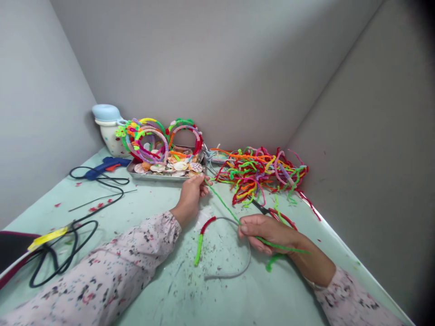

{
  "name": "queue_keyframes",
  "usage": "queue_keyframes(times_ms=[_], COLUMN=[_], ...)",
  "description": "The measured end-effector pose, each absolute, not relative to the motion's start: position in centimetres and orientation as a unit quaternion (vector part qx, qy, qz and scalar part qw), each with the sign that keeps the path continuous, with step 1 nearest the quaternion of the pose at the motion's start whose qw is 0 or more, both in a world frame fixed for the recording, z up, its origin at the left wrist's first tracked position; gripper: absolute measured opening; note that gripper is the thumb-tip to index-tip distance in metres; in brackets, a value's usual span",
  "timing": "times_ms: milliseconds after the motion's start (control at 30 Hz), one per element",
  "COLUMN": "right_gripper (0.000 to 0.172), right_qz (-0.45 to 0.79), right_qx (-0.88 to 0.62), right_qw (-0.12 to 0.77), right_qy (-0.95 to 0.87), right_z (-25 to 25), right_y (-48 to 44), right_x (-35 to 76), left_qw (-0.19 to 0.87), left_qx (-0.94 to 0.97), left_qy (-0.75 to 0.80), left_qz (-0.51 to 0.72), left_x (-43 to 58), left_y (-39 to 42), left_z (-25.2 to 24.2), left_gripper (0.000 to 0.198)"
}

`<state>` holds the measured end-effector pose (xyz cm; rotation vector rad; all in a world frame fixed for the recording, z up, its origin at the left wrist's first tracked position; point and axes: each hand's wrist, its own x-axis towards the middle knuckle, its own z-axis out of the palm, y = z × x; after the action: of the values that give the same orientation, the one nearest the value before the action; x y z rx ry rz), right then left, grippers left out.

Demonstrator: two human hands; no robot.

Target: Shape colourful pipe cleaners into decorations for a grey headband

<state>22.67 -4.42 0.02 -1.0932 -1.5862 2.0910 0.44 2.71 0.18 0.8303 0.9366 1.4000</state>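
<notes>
- Sitting at the back: a shallow metal tray [152,177] full of pale seashells [166,167]
- Left hand [190,194] curled shut on a fuzzy green pipe cleaner [226,207]
- Right hand [265,231] pinching that same pipe cleaner, fully closed

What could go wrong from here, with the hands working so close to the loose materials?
The green pipe cleaner running between the left hand and right hand could snag on the tangled pipe-cleaner pile. The right hand might also catch the scissors lying just beyond it. The left sleeve could possibly drag the loose black cord.
</notes>
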Motion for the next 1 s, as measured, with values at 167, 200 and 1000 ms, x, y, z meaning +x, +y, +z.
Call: queue_keyframes(times_ms=[167,200,1000], right_gripper=[0.031,0.031,0.037], right_qz=[0.728,0.726,0.75], right_qx=[-0.388,-0.389,-0.371], right_qw=[0.117,0.115,0.222], right_qy=[-0.553,-0.555,-0.5], right_z=[0.0,0.0,0.3], right_y=[-4.3,-4.3,-3.9], right_x=[23.0,23.1,22.6], left_qw=[0.596,0.595,0.684], left_qx=[0.347,0.348,0.425], left_qy=[0.401,0.399,0.331], left_qz=[0.602,0.605,0.491], left_x=[0.4,0.4,2.1], left_y=[2.8,2.8,0.5], left_z=[0.0,0.0,0.4], left_gripper=[0.015,0.015,0.026])
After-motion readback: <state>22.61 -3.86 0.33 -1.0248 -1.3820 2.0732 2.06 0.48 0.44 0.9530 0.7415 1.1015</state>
